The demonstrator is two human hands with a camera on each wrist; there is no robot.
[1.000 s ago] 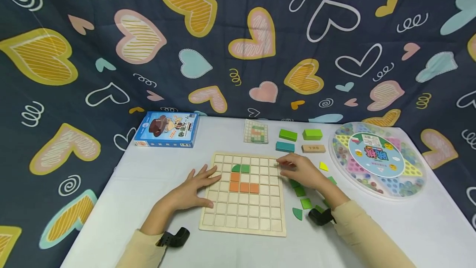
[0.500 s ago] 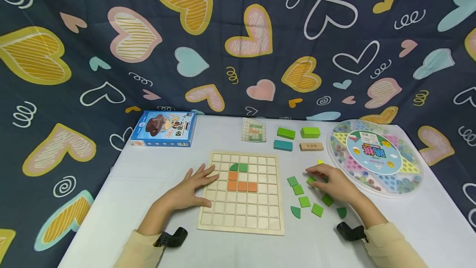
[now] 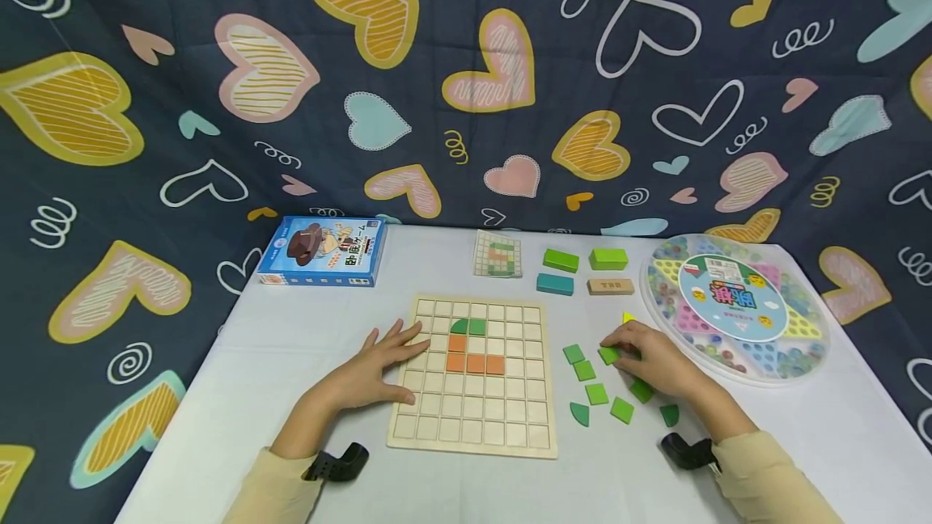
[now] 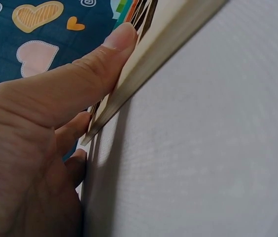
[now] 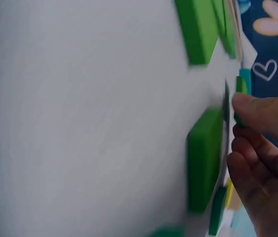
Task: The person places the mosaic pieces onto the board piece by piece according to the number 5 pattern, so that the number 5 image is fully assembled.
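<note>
A wooden grid board [image 3: 473,431] lies on the table, bearing several orange square tiles [image 3: 476,364], a green square tile [image 3: 476,327] and a green quarter-round tile [image 3: 460,326]. My left hand [image 3: 371,370] rests on its left edge, fingers spread; the left wrist view shows the thumb [image 4: 99,64] on the rim. To the right, my right hand [image 3: 651,358] pinches a green square tile [image 3: 609,355] between thumb and fingers, also seen in the right wrist view as a green tile [image 5: 241,86]. Loose green tiles [image 3: 596,394] lie around that hand.
Behind the board lies a pattern card [image 3: 498,255], with green blocks [image 3: 607,259], a teal block [image 3: 555,284] and a wooden block [image 3: 610,287] beside it. A round marble game [image 3: 735,310] sits at right, a blue box [image 3: 323,251] at back left.
My right hand has left the board's right edge and moved right to the loose tiles, where it now pinches a green one. The left hand has stayed in place.
</note>
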